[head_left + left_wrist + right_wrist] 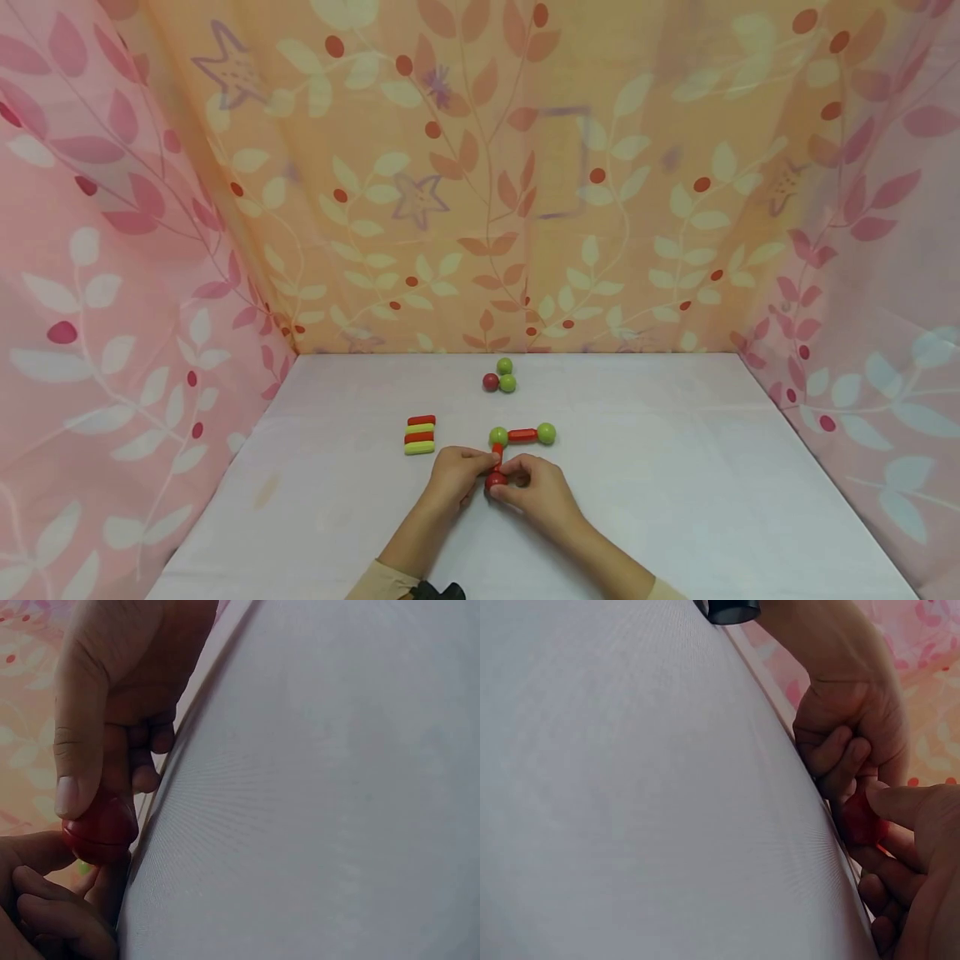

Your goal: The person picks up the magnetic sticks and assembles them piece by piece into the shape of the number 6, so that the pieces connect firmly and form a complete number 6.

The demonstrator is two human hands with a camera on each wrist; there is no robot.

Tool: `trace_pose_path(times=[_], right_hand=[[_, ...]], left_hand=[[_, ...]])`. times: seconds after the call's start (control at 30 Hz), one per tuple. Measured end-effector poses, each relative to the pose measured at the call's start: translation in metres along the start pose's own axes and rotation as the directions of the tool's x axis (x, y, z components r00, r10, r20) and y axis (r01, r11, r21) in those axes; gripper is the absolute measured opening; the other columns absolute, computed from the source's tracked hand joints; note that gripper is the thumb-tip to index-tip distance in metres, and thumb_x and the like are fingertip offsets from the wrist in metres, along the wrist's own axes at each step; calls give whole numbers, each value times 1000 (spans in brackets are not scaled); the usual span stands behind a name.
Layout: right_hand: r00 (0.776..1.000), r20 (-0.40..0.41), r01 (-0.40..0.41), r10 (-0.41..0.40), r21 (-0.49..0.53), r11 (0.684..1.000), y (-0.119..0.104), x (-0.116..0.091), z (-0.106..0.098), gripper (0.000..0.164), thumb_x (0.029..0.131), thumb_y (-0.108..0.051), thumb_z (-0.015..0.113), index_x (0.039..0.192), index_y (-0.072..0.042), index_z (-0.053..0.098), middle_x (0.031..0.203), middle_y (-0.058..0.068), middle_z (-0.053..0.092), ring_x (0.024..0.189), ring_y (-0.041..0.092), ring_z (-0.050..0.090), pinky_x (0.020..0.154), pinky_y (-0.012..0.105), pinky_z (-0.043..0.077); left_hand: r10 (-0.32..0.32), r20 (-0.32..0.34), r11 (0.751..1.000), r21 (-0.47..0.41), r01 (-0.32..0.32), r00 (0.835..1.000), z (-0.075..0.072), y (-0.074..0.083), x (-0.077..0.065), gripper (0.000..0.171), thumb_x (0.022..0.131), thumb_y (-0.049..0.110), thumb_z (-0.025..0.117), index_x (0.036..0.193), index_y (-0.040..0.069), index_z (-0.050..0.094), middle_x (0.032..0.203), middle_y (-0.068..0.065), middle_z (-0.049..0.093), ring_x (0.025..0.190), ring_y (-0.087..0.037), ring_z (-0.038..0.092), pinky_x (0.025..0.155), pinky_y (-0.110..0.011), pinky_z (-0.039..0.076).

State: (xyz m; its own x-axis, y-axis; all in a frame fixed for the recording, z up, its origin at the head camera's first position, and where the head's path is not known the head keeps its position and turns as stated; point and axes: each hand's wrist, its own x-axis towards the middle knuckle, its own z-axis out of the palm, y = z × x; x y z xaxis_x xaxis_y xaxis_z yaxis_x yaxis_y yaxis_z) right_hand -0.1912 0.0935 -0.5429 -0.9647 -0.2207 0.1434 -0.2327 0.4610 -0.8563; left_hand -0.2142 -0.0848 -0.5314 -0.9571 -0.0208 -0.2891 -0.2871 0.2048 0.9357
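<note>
My left hand point(454, 475) pinches a short red stick point(497, 451) between thumb and fingers. My right hand point(542, 495) grips a red ball point(495, 481) at the stick's near end, with its thumb over the side. At the stick's far end sits a green ball point(498, 436), from which a second red stick point(522, 435) runs right to another green ball point(546, 433). The left wrist view shows the red ball point(101, 831) between both hands' fingertips. Fingers partly cover the red ball point(861, 818) in the right wrist view.
Left of the hands, red and yellow-green sticks point(420, 436) lie in a stack of rows. Farther back are two green balls point(507, 383) and a loose red ball point(491, 382), grouped together. Patterned cloth point(480, 250) stands around the white table point(660, 467) at the back and sides.
</note>
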Motion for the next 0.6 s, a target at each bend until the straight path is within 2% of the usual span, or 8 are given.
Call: trace_pose_path(times=[0.2, 0.43, 0.6], right_hand=[[1000, 7, 2, -2, -1, 1000, -1, 0, 0, 28, 81, -38, 87, 98, -21, 73, 92, -10, 72, 82, 4, 63, 73, 22, 51], [1000, 30, -11, 11, -1, 1000, -2, 0, -1, 29, 81, -37, 87, 99, -21, 72, 93, -11, 73, 83, 4, 65, 75, 22, 52], [1000, 31, 3, -3, 0, 1000, -3, 0, -2, 30, 81, -36, 87, 99, -17, 73, 94, -8, 74, 83, 5, 66, 74, 22, 52]], left_hand=[[-2, 11, 1000, 2, 2, 1000, -1, 0, 0, 24, 88, 30, 80, 93, 6, 79, 56, 5, 48, 42, -8, 35, 39, -20, 28], [-37, 11, 999, 16, 37, 999, -2, -1, 0, 25, 88, 33, 81, 93, 9, 80, 62, 3, 54, 44, -9, 38, 41, -21, 30], [-31, 7, 999, 23, 31, 999, -2, -1, -1, 25, 88, 33, 80, 93, 9, 80, 60, 4, 51, 44, -9, 38, 41, -20, 30]])
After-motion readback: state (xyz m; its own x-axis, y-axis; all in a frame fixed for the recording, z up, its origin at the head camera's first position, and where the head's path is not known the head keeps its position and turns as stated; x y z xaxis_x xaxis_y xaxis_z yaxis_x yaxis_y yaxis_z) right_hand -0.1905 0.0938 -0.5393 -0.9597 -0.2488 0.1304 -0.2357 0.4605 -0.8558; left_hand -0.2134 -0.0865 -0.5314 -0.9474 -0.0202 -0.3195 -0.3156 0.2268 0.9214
